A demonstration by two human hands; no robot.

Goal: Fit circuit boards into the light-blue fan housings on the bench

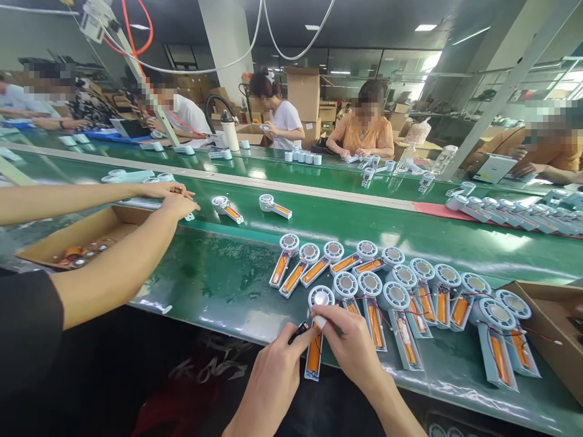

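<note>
Pale-blue fan [320, 296], well left of the right-hand cardboard box [560, 364], lies open, orange insert [313, 357] in, covering apparently left; left grip [276, 358] pinches a black piece [299, 332], right grip [353, 343] unclear at the neck!

Along our bench [214, 267] we count fifteen round-headed units [370, 283] toward the right end, one at the near edge; two more lie apart on the green belt [337, 212] past its far edge. We count two cardboard boxes [551, 334], one toward each end.
</note>
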